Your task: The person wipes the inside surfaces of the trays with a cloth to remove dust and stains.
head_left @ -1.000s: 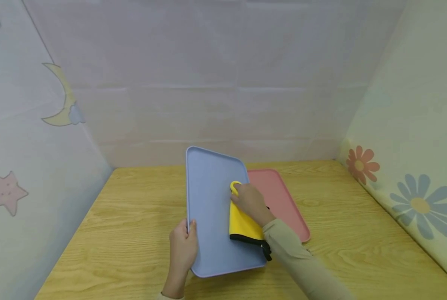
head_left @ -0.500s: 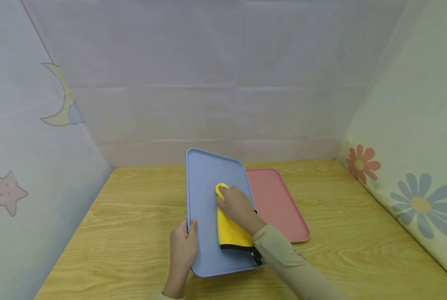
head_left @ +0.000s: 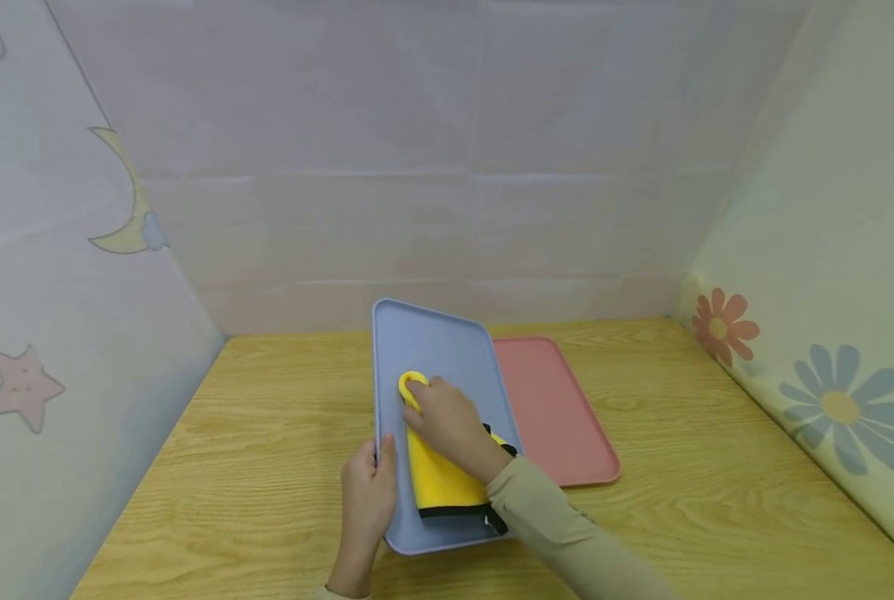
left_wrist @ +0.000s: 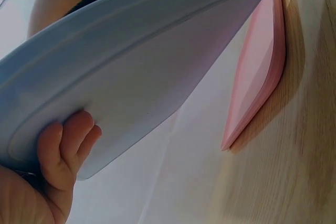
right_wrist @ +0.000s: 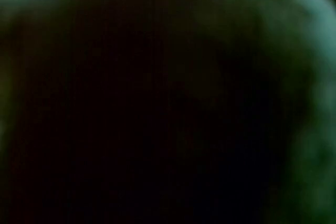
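A blue rectangular tray (head_left: 447,337) is held tilted up above the table, its inner face toward me. My left hand (head_left: 367,492) grips its left edge, thumb on the front; in the left wrist view the fingers (left_wrist: 73,140) press against the tray's underside (left_wrist: 142,77). With my right hand (head_left: 450,425) I hold a yellow cloth (head_left: 442,487) with black edging against the tray's face, a fold of it bulging past the fingertips. The right wrist view is dark and blurred, showing nothing clear.
A pink tray (head_left: 555,408) lies on the wooden table (head_left: 267,450), partly behind the blue one. Walls with printed sheets stand at the back and on both sides.
My right hand has slid the yellow cloth leftward and slightly down across the blue tray, close to its left rim. The left hand has stayed in place on the tray's edge.
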Available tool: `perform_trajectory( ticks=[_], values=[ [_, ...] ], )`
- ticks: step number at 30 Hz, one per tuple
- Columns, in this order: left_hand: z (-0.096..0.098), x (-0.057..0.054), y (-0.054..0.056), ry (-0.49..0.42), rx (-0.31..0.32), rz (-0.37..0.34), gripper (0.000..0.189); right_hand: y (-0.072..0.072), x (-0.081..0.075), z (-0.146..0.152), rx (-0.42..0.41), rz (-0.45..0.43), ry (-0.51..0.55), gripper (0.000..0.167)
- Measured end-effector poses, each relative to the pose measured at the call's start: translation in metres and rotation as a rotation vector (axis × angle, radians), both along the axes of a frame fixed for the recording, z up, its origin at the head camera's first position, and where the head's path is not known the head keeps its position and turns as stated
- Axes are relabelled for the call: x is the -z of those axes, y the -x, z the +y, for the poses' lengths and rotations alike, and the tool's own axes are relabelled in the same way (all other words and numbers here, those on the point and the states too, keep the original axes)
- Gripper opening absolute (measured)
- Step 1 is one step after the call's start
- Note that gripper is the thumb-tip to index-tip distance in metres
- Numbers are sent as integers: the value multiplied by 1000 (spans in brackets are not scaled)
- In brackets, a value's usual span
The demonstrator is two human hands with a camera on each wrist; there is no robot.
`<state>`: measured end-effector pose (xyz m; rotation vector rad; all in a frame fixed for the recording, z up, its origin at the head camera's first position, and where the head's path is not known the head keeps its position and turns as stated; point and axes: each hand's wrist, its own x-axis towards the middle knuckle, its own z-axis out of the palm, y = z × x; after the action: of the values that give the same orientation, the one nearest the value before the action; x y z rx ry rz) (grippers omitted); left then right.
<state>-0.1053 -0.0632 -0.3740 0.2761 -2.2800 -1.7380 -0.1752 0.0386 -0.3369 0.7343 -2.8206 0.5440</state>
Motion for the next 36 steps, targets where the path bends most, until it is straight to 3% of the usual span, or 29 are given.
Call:
perform_trajectory(
  ticks=[11,24,28,36],
  values=[
    [0,1,0,16,13,39,42,-15,-8,-10,-98,61,-40,30],
    [0,3,1,18,-30,35,42,-17,-8,-5,-159,134,-53,30],
    [0,3,1,2,-51,34,41,-17,-6,-1,-170,136,-70,32],
    [-2,2,1,-47,-24,23,42,-13,-1,8,-138,87,-84,34]
  ],
)
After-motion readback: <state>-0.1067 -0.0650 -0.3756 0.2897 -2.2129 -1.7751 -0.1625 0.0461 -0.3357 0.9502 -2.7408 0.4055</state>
